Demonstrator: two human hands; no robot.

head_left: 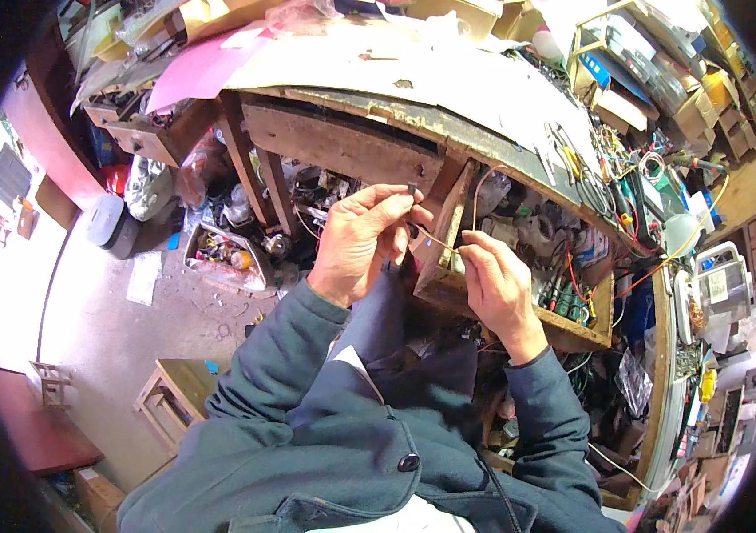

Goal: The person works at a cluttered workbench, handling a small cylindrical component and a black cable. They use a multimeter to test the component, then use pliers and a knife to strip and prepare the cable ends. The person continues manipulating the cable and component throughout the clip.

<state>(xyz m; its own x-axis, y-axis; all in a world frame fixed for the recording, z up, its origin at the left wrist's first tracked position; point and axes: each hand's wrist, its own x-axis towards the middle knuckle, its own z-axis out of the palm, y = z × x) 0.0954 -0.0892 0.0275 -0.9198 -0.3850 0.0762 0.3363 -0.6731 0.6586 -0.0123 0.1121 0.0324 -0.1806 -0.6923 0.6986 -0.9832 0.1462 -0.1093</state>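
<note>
Copper-coloured thin wire [438,240] spans the short gap between the two hands, held over an open wooden drawer [573,330] at the front of a cluttered workbench [449,124]. Left hand [356,244], at about 10 o'clock from the drawer, is closed in a pinch, thumb and fingertips gripping a small dark part [411,188] at the wire's upper end; what that part is cannot be told. Right hand [495,284], at 4 o'clock from the left, is curled shut on the wire's lower end, from which the strand loops up at 12 o'clock and passes out of sight among the bench clutter. Judged from this arrangement, the work is mid-course: wire and part are both taken up and brought together, but whether they are yet joined is too small to tell. Pliers and other hand tools [573,160] lie untouched on the bench at 1 o'clock, and assorted small tools [564,293] fill the drawer.
</note>
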